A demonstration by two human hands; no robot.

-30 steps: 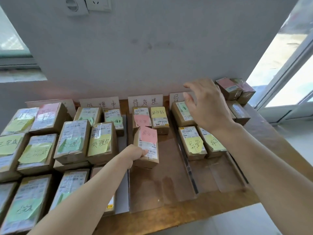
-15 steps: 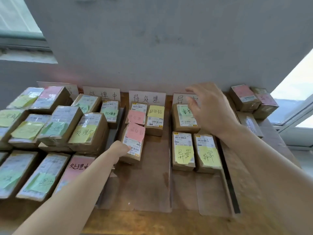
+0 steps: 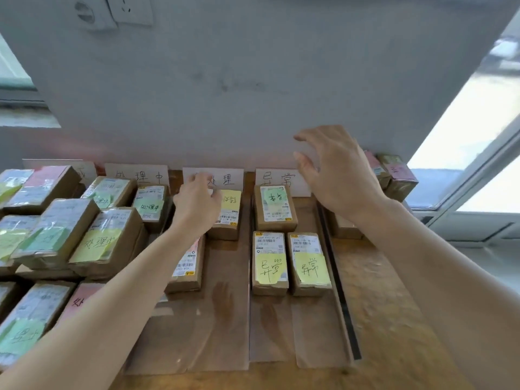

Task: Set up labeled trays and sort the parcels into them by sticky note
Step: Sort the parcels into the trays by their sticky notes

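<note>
Clear trays lie side by side on a wooden table (image 3: pixel 394 319), each with a handwritten label card at the back. My left hand (image 3: pixel 197 205) reaches into the middle tray (image 3: pixel 225 327), fingers curled down over its rear-left parcel, which is almost hidden. A pink-note parcel (image 3: pixel 187 263) lies under my forearm and a yellow-note parcel (image 3: pixel 229 212) sits beside my hand. My right hand (image 3: pixel 337 175) hovers with spread fingers above the back of the right tray (image 3: pixel 281 330), holding nothing. That tray holds a green-note parcel (image 3: pixel 274 206) and two yellow-note parcels (image 3: pixel 270 263) (image 3: pixel 309 263).
Several noted parcels are stacked in the left trays (image 3: pixel 92 237). More parcels sit outside the trays at the far right (image 3: pixel 398 175) (image 3: pixel 344 228), by the window. A grey wall rises right behind the label cards (image 3: pixel 136 175).
My left hand left the front pink-note parcel and moved back to the rear-left parcel. My right hand rose slightly and spread its fingers. The camera shifted.
</note>
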